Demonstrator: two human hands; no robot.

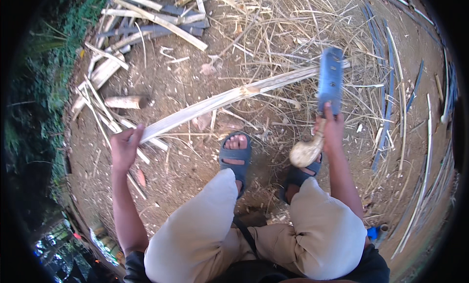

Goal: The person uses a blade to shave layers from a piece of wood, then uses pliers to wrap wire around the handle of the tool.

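My left hand (126,147) is closed on the near end of a long, pale split-bamboo strip (207,105). The strip slants up to the right over the ground, with a darker node around its middle. In my right hand (331,131) is a machete (330,80) with a broad, blunt-ended blade, gripped by its wooden handle (307,152), which swells into a rounded butt. The blade points away from me and overlaps the strip near its far end; whether they touch I cannot tell.
Split bamboo pieces (156,24) are heaped at the far left, near a short cut log (124,102). Shavings and thin slivers (293,34) litter the far ground. Long strips (391,83) lie along the right. My sandalled foot (235,153) rests below the strip. Green plants (53,53) border the left.
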